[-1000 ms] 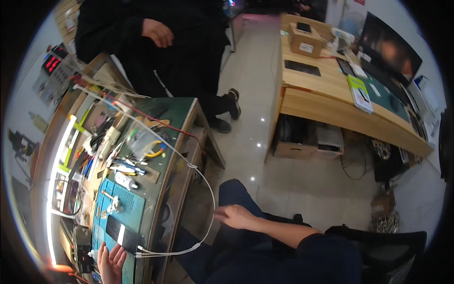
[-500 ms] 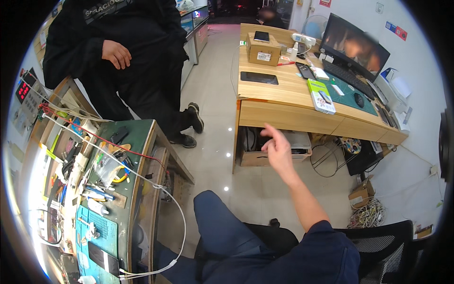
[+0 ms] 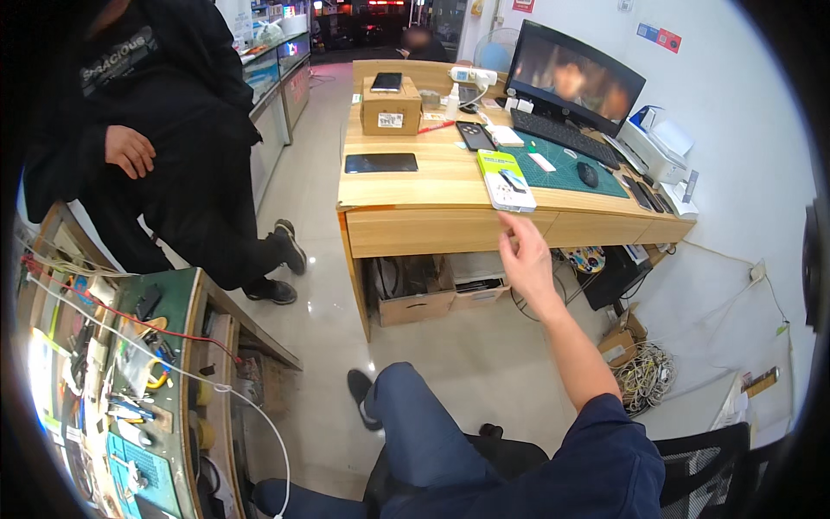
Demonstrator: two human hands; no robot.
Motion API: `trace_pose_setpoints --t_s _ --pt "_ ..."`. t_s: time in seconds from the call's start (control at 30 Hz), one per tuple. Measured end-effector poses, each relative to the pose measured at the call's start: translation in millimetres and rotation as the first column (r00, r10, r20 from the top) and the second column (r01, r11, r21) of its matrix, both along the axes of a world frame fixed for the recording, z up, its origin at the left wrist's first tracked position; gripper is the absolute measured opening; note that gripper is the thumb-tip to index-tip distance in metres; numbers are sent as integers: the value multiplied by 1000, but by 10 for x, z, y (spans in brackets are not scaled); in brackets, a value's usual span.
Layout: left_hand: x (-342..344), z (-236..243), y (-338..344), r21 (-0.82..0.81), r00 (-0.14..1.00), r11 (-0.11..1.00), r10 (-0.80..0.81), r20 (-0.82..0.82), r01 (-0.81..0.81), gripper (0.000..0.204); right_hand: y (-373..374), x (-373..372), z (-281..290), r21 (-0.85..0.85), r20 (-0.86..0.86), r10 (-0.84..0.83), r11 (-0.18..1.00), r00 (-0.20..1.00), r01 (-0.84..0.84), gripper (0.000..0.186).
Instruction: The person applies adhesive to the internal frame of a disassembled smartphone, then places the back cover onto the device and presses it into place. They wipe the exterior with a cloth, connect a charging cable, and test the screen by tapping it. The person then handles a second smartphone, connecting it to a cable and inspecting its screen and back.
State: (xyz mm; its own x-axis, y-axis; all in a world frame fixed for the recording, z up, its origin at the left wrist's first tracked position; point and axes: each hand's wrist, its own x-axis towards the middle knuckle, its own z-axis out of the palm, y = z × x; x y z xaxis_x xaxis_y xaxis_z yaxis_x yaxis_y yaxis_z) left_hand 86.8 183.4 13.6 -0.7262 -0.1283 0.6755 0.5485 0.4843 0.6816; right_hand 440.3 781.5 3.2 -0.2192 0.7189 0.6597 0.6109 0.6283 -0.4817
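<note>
My right hand (image 3: pixel 526 253) is stretched out toward the wooden desk (image 3: pixel 432 186), fingers loosely apart, holding nothing. It is just below the desk's front edge, nearest a green and white flat box (image 3: pixel 506 179) lying at that edge. A dark phone (image 3: pixel 475 136) and a dark tablet (image 3: pixel 381 163) lie further back on the desk. My left hand is out of view.
A cardboard box (image 3: pixel 391 107), a monitor (image 3: pixel 574 79), a keyboard (image 3: pixel 566 137) and a green cutting mat (image 3: pixel 571 170) are on the desk. A person in black (image 3: pixel 173 138) stands at left. A workbench (image 3: pixel 130 381) with tools and cables is at lower left.
The view swung from the workbench toward the desk. My right hand rose from my lap and reached out to the desk's front edge. My left hand left the frame.
</note>
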Motion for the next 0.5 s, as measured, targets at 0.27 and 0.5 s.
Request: trace_pose_setpoints --t_s 0.27,0.5 --pt "122 180 467 -850 835 478 -357 -419 -222 33 1225 -408 360 -47 10 -12 999 1000 13 26" --pt "2 -351 545 -661 935 721 -346 -81 209 31 3040 -2010 1049 113 237 -224 973 945 202 61"
